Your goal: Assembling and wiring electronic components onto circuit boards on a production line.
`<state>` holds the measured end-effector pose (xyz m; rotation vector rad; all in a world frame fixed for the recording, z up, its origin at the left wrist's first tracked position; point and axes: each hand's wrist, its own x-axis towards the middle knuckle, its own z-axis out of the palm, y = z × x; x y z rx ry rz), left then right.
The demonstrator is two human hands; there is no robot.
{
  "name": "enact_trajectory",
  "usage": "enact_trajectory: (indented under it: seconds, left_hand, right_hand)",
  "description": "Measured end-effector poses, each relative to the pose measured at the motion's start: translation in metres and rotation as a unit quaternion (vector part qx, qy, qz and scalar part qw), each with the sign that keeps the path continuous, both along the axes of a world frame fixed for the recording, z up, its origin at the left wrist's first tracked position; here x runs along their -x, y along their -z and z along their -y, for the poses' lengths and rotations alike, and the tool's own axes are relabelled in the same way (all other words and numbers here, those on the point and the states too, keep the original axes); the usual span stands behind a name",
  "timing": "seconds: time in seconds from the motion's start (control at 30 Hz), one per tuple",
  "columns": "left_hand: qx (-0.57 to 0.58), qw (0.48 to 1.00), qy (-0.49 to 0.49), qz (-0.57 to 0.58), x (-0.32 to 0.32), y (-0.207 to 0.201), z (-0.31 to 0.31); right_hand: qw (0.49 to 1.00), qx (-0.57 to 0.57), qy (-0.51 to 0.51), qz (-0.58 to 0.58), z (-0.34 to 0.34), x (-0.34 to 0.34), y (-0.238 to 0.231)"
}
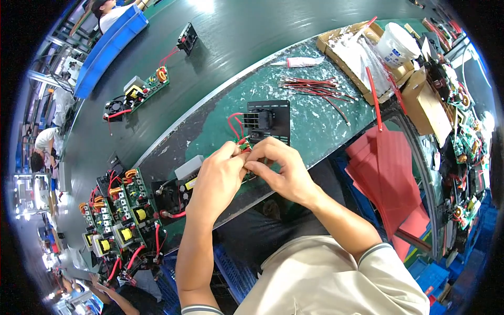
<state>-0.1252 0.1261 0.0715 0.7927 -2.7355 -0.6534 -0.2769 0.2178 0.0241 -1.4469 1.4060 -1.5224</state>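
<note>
My left hand (222, 170) and my right hand (279, 169) meet at the bench edge, fingers pinched together over the end of a green circuit board (242, 146). The left fingers hold the board's end beside a red wire. What lies between my right fingertips is hidden. Just beyond them lies a black panel (283, 118) with a black socket block, joined to the board by red wires (232, 124). Left of my left hand the same assembly shows a grey-white block (189, 168), a black fan (184, 192) and a thick red cable (173, 214).
Several finished-looking circuit boards (123, 205) stand clustered at the left. Red-black wires (315, 86) and a white tube (304, 62) lie on the bench (310, 121). A cardboard box (336, 50) and white bucket (397, 44) stand far right. Another assembly (142, 92) rests on the conveyor (226, 47).
</note>
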Motion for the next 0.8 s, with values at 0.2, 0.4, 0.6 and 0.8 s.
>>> enact_trajectory:
  seconds: [0.2,0.4,0.6,0.8]
  left_hand:
    - [-0.058,0.990,-0.042,-0.118,-0.004,0.000,-0.003]
    - [-0.063,0.980,-0.050,-0.183,-0.005,0.006,-0.002]
    - [-0.059,0.970,-0.094,-0.216,0.007,0.018,0.004]
    - [-0.077,0.961,-0.150,-0.219,0.018,0.021,0.012]
  right_hand:
    - [0.960,-0.209,0.018,0.187,0.000,-0.008,0.013]
    - [0.958,-0.268,0.101,0.038,-0.020,-0.003,0.002]
    - [0.956,-0.214,0.192,-0.060,-0.017,0.005,0.019]
    - [0.953,-0.035,0.139,0.266,0.033,-0.007,0.024]
